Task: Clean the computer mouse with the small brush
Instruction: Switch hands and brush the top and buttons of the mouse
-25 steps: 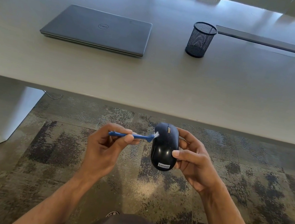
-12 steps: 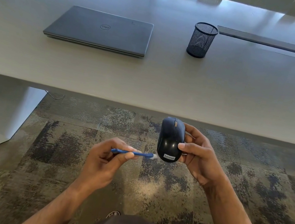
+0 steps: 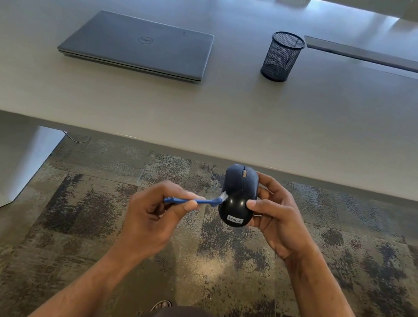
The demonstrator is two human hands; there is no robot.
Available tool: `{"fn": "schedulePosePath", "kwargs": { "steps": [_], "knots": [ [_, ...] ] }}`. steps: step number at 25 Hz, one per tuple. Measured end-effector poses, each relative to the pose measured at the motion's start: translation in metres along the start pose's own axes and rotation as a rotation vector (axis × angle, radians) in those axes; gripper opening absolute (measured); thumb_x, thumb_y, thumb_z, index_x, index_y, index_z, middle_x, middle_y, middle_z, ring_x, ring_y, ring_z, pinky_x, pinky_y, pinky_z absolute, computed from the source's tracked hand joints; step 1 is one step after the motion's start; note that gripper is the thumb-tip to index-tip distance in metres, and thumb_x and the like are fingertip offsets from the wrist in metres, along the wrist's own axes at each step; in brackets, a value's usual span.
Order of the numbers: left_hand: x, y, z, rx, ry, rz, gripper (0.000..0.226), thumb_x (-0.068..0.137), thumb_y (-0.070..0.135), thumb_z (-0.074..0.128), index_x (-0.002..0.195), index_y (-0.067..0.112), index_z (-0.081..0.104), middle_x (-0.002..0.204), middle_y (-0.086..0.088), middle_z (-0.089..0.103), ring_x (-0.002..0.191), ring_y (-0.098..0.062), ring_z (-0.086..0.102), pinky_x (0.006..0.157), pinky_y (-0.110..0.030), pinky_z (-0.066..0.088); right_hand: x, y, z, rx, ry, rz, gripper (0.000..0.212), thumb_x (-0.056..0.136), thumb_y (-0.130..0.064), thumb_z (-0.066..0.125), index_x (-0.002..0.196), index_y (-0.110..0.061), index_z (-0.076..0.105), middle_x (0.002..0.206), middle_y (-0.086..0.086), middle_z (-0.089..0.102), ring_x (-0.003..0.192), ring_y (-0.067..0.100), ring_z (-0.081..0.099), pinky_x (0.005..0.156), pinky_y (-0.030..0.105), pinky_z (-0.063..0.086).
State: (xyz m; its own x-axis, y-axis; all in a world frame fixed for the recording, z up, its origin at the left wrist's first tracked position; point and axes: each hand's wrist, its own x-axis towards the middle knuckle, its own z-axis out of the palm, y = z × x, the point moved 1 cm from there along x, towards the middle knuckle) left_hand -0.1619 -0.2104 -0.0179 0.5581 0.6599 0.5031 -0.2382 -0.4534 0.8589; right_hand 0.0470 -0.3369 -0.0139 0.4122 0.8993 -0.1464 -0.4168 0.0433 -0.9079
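A black computer mouse with a Lenovo label is held upright in the air just below the table's front edge, top side facing me. My right hand grips it by its right side and back. My left hand pinches a small blue brush by its handle. The brush's white bristles touch the mouse's left side about halfway down.
A pale table spans the upper view, with a closed grey laptop at its left and a black mesh pen cup right of centre. A dark cable slot lies at the far right. Patterned carpet lies below my hands.
The brush tip rose from the mouse's lower left edge, near the label, to the middle of its left side. Over the whole second the brush swept down that side and back up.
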Motion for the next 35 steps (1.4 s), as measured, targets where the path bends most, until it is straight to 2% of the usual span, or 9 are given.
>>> {"fn": "schedulePosePath", "kwargs": {
  "steps": [3, 10, 14, 20, 23, 26, 28, 32, 35],
  "knots": [
    [-0.011, -0.003, -0.002, 0.066, -0.054, -0.041, 0.006, 0.09, 0.03, 0.074, 0.095, 0.031, 0.071, 0.091, 0.011, 0.074, 0.071, -0.021, 0.071, 0.058, -0.05, 0.056, 0.002, -0.003, -0.004, -0.003, 0.027, -0.013, 0.057, 0.069, 0.002, 0.068, 0.124, -0.012, 0.061, 0.104, 0.009, 0.074, 0.087, 0.028, 0.072, 0.067, 0.044, 0.06],
    [-0.003, 0.009, -0.003, 0.119, 0.053, -0.019, 0.01, 0.091, 0.032, 0.07, 0.094, 0.022, 0.068, 0.084, 0.01, 0.071, 0.058, -0.003, 0.061, 0.051, -0.015, 0.045, 0.004, 0.001, -0.001, -0.004, 0.025, -0.009, 0.058, 0.07, 0.002, 0.068, 0.126, -0.011, 0.06, 0.102, 0.009, 0.074, 0.086, 0.027, 0.072, 0.066, 0.043, 0.06],
    [0.005, 0.017, 0.006, 0.162, 0.089, 0.058, 0.006, 0.09, 0.018, 0.07, 0.094, 0.014, 0.067, 0.086, 0.019, 0.067, 0.064, 0.009, 0.058, 0.058, -0.003, 0.041, 0.005, 0.003, 0.003, -0.01, 0.009, -0.005, 0.061, 0.07, 0.002, 0.069, 0.128, -0.011, 0.058, 0.104, 0.01, 0.074, 0.087, 0.028, 0.073, 0.062, 0.039, 0.061],
    [-0.02, 0.004, 0.008, 0.184, 0.028, 0.058, 0.008, 0.088, 0.018, 0.072, 0.095, 0.02, 0.07, 0.088, 0.011, 0.072, 0.076, -0.007, 0.069, 0.065, -0.02, 0.053, 0.005, 0.003, -0.002, -0.004, 0.046, -0.002, 0.064, 0.07, 0.002, 0.071, 0.131, -0.008, 0.056, 0.103, 0.01, 0.074, 0.088, 0.029, 0.073, 0.064, 0.042, 0.061],
    [-0.027, -0.003, 0.004, 0.172, 0.022, 0.043, 0.007, 0.088, 0.019, 0.072, 0.094, 0.016, 0.071, 0.086, 0.011, 0.072, 0.073, -0.005, 0.068, 0.064, -0.018, 0.051, 0.006, 0.004, -0.003, -0.006, 0.052, 0.006, 0.065, 0.07, 0.001, 0.071, 0.132, -0.009, 0.056, 0.103, 0.009, 0.075, 0.087, 0.027, 0.074, 0.064, 0.041, 0.061],
    [-0.015, 0.0, -0.004, 0.113, 0.1, -0.058, 0.006, 0.09, 0.031, 0.072, 0.094, 0.027, 0.071, 0.084, 0.01, 0.073, 0.055, -0.006, 0.06, 0.048, -0.021, 0.045, 0.008, 0.006, 0.0, -0.015, 0.035, 0.017, 0.064, 0.07, 0.002, 0.07, 0.132, -0.009, 0.056, 0.105, 0.009, 0.074, 0.089, 0.028, 0.073, 0.063, 0.04, 0.06],
    [-0.004, 0.005, -0.005, -0.018, 0.125, -0.077, 0.006, 0.091, 0.037, 0.073, 0.096, 0.035, 0.07, 0.083, 0.005, 0.076, 0.047, -0.025, 0.06, 0.038, -0.037, 0.044, 0.008, 0.007, 0.003, -0.018, 0.012, 0.022, 0.063, 0.071, 0.002, 0.07, 0.131, -0.01, 0.056, 0.107, 0.009, 0.074, 0.089, 0.029, 0.073, 0.063, 0.039, 0.061],
    [0.004, 0.011, -0.001, -0.202, 0.044, -0.104, 0.008, 0.089, 0.032, 0.074, 0.097, 0.029, 0.073, 0.08, 0.004, 0.076, 0.069, -0.032, 0.075, 0.063, -0.048, 0.062, 0.007, 0.01, 0.01, -0.039, -0.012, 0.028, 0.063, 0.072, 0.002, 0.07, 0.131, -0.011, 0.056, 0.106, 0.011, 0.073, 0.085, 0.029, 0.073, 0.062, 0.04, 0.062],
    [0.009, 0.014, -0.001, -0.061, 0.03, -0.12, 0.008, 0.089, 0.028, 0.072, 0.097, 0.031, 0.071, 0.081, 0.006, 0.076, 0.069, -0.027, 0.075, 0.058, -0.038, 0.062, 0.006, 0.012, 0.012, -0.049, -0.006, 0.03, 0.065, 0.071, 0.003, 0.071, 0.133, -0.01, 0.056, 0.111, 0.015, 0.071, 0.086, 0.029, 0.073, 0.061, 0.039, 0.061]
  ]
}}
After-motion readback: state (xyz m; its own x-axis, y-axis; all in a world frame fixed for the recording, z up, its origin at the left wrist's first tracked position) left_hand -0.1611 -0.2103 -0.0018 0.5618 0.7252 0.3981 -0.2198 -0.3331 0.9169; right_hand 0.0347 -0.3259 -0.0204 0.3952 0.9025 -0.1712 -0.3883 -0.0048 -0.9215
